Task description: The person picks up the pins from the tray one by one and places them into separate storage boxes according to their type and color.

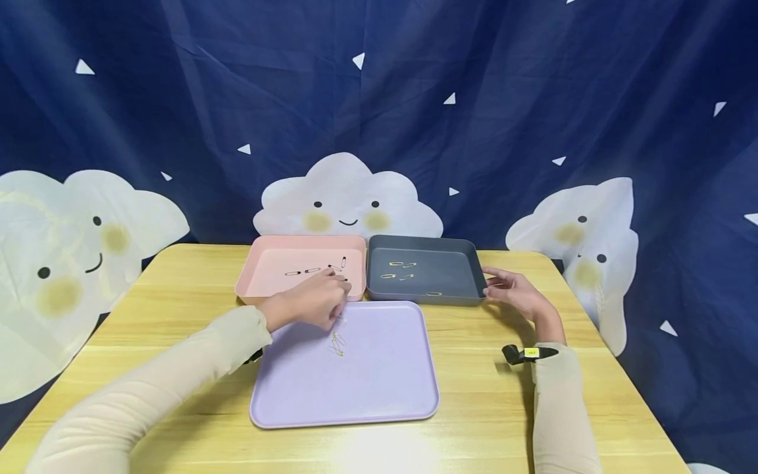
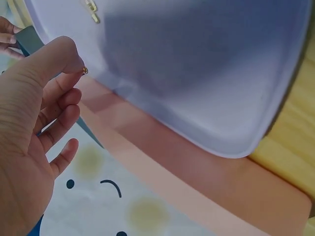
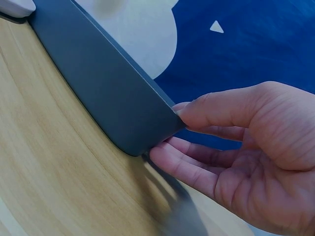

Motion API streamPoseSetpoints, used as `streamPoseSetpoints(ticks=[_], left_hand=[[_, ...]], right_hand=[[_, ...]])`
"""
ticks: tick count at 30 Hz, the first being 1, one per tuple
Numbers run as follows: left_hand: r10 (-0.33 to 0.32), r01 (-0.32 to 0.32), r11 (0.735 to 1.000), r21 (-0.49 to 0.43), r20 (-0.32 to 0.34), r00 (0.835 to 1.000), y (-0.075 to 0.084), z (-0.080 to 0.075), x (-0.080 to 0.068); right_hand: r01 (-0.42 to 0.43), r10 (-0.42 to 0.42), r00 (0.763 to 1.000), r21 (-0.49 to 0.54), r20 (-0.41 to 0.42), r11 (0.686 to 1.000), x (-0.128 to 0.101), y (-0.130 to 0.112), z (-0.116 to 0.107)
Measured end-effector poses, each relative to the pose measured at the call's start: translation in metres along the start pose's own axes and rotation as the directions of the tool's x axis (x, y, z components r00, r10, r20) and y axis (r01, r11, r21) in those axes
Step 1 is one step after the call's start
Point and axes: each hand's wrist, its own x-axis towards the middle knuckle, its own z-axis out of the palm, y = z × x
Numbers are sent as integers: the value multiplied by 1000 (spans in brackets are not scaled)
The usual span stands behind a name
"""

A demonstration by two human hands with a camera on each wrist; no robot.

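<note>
Nearest us, at six o'clock, the lilac tray (image 1: 355, 388) carries a few gold safety pins (image 1: 337, 343). Just beyond, the left hand (image 1: 310, 304) pinches a small gold pin (image 2: 85, 71) between thumb and forefinger at the tray's far edge. Further out, the pink tray (image 1: 266, 280) sits at eleven o'clock, and at one o'clock the right hand (image 1: 514, 289), fingers loosely spread, touches the grey tray's (image 1: 462, 289) right corner.

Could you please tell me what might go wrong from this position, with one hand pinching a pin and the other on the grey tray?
The left hand pinches a small gold pin only at the fingertips, so it could slip and drop. That hand is over the pink tray, where black pins lie, so a gold one might land there. The right hand touching the grey tray corner could nudge it.
</note>
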Motion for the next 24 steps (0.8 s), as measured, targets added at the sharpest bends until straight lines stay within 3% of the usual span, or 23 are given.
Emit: streamPoseSetpoints(ticks=[9, 15, 21, 24], left_hand=[[1, 0, 1000, 22, -44, 999, -3, -14, 15], [-49, 49, 999, 2, -45, 998, -7, -26, 33], [-59, 61, 998, 24, -86, 995, -13, -33, 53], [-69, 71, 997, 16, -71, 995, -14, -34, 61]], right_hand=[[-3, 3, 1000, 28, 3, 1000, 0, 0, -1], [-4, 3, 1000, 40, 4, 999, 1, 2, -1], [-2, 2, 1000, 9, -1, 1000, 1, 4, -2], [-3, 3, 1000, 4, -5, 1000, 2, 4, -2]])
